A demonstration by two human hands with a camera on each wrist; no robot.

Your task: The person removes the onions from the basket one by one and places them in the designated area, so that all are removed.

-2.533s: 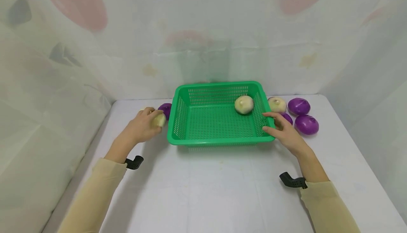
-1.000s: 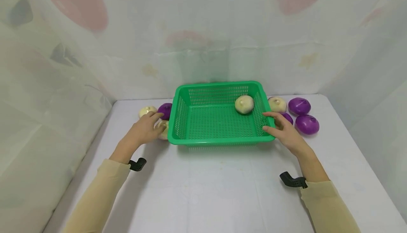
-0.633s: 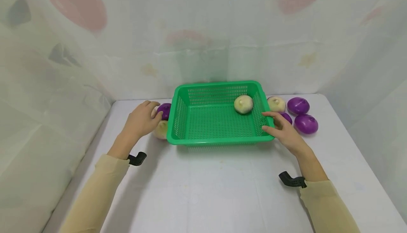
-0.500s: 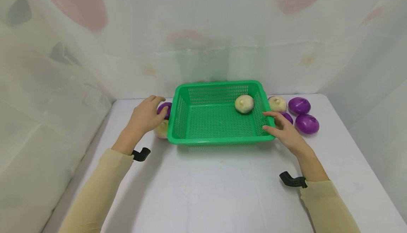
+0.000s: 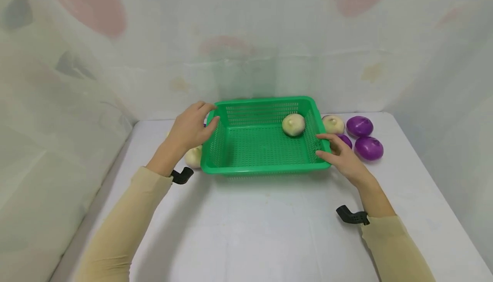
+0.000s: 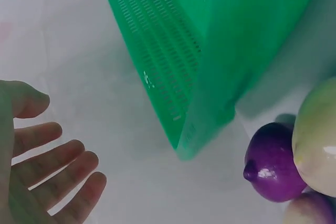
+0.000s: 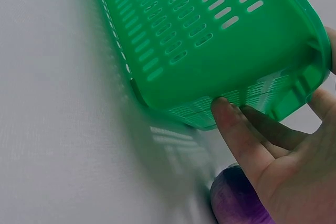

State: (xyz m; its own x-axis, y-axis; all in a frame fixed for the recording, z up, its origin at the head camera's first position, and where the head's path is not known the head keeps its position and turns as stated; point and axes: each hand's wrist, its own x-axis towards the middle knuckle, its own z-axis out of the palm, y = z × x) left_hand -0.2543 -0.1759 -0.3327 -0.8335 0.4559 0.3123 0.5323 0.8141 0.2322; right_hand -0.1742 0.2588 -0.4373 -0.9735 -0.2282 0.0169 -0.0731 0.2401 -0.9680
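A green plastic basket (image 5: pixel 265 169) stands in mid-table in the head view, with one white onion (image 5: pixel 293 125) inside near its right end. My left hand (image 5: pixel 188 128) hovers by the basket's left rim, fingers spread, holding nothing; the left wrist view shows this left hand (image 6: pixel 52 166) apart from the basket. My right hand (image 5: pixel 344 155) grips the basket's right rim; in the right wrist view, fingers (image 7: pixel 236 135) press the basket's outer wall. Below my left hand is a pale onion (image 5: pixel 194 157); a purple onion (image 6: pixel 273 161) beside it is mostly hidden in the head view.
Right of the basket lie a white onion (image 5: pixel 333 124), a purple onion (image 5: pixel 345 141) partly behind my right hand, and two more purple ones, the rear onion (image 5: pixel 360 126) and front onion (image 5: pixel 369 148). A patterned cloth (image 5: pixel 246 72) rises behind the white table (image 5: pixel 265 230).
My left hand has let go of a pale onion left of the basket, then moved up and right to the basket's left rim. My right hand has stayed on the right rim.
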